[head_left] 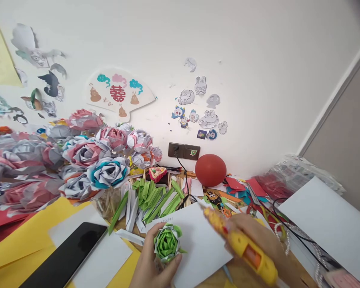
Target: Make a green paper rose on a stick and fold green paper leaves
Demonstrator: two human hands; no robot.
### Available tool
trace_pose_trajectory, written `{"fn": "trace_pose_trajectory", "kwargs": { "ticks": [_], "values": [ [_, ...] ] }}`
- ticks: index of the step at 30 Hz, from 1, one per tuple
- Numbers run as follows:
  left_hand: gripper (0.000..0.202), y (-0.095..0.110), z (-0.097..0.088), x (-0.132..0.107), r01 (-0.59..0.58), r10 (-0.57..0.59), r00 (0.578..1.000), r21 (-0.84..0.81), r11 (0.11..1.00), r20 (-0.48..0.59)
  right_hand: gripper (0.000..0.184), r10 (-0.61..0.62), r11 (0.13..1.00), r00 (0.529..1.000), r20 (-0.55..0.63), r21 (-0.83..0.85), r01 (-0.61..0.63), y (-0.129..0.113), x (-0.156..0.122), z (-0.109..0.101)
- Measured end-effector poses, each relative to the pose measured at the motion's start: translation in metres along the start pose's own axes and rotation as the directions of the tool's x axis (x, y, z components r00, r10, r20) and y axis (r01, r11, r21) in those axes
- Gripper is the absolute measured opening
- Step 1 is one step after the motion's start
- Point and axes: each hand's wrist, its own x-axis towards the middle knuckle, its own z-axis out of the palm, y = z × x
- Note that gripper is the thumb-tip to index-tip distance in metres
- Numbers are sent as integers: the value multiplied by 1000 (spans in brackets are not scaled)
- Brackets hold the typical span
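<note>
My left hand point(156, 262) is closed around a green and white folded paper flower point(168, 242), thumb and fingers at its sides. My right hand point(255, 240) grips a yellow hot glue gun point(243, 246), its nozzle pointing up and left, apart from the flower. Beneath both lies a white sheet of paper point(198, 244) with a line of small writing at its top. Just behind the flower is a pile of folded green paper strips point(150, 196), with white folded strips point(132, 210) beside it.
Many paper flowers point(111, 172) crowd the left. A black phone point(69, 254) lies on white and yellow paper. A red balloon point(210, 170) rests against the wall near a socket point(184, 151) with a plugged-in black cable. Scissors point(253, 194), cables and white paper point(333, 224) lie right.
</note>
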Motion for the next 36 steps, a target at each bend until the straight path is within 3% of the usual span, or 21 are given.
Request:
{"fn": "trace_pose_trajectory", "kwargs": {
  "ticks": [3, 9, 15, 20, 25, 31, 36],
  "values": [
    [50, 0, -2, 0, 6, -8, 999, 42, 999, 43, 22, -257, 965, 962, 91, 83, 250, -13, -7, 11],
    [52, 0, -5, -1, 22, -22, 998, 10, 1000, 53, 35, -346, 938, 930, -125, -80, 338, -30, -9, 26],
    [56, -5, 2, -3, -21, 21, 1000, 14, 1000, -20, 32, -340, 917, 940, 36, -212, 339, -37, -11, 20],
    [54, -4, 0, -4, -42, 43, 999, 28, 999, -30, 31, -341, 905, 940, 32, -258, 337, -36, -13, 25],
    [51, 0, -5, -3, -32, 30, 998, 35, 999, 58, 37, -372, 890, 928, -12, -287, 353, -38, -8, 23],
    [54, 0, 1, -5, -43, 44, 999, 31, 999, -20, 42, -392, 880, 918, -55, -315, 356, -41, -5, 23],
    [48, 3, -5, -2, -37, 35, 998, 42, 998, 48, 45, -396, 872, 916, -65, -340, 352, -41, -5, 24]
  ]
}}
